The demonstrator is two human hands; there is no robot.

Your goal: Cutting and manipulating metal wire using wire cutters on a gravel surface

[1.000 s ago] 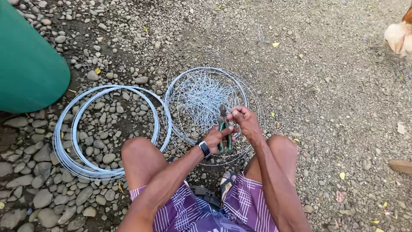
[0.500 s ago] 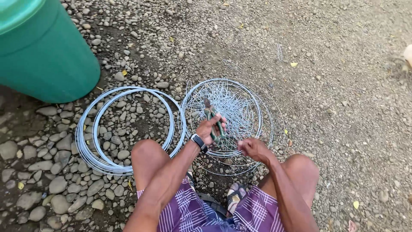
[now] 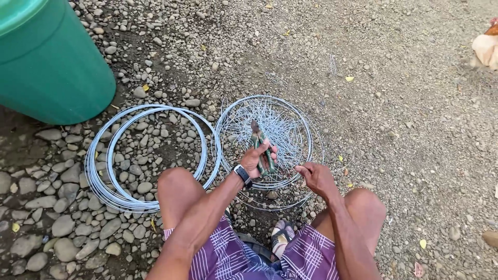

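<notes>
A gravel ground (image 3: 404,119) strewn with pebbles is seen from above, with larger rounded stones gathered toward the left. A big green plastic barrel (image 3: 49,62) is stood at the upper left, partly cut off by the edge of the view. Just below it a coil of bare steel wire (image 3: 148,155) is laid flat on the stones in several loose loops. Touching that coil on its right, a round wire-mesh frame (image 3: 270,140) is laid on the gravel, made of wire hoops with a tangle of thin wire netting stretched inside; it is placed directly in front of the crouching person's knees. Purple checked shorts (image 3: 249,256) are worn by the person, and a sandal (image 3: 282,238) is visible between the legs. A light-feathered chicken (image 3: 487,46) is partly shown at the upper right corner.

The left hand (image 3: 258,158), with a dark wristwatch (image 3: 242,175) on its wrist, is closed around green-handled pliers (image 3: 261,148), which are held upright over the mesh. The right hand (image 3: 316,177) is set apart from the left, at the near rim of the frame, its fingers pinched on the wire there.
</notes>
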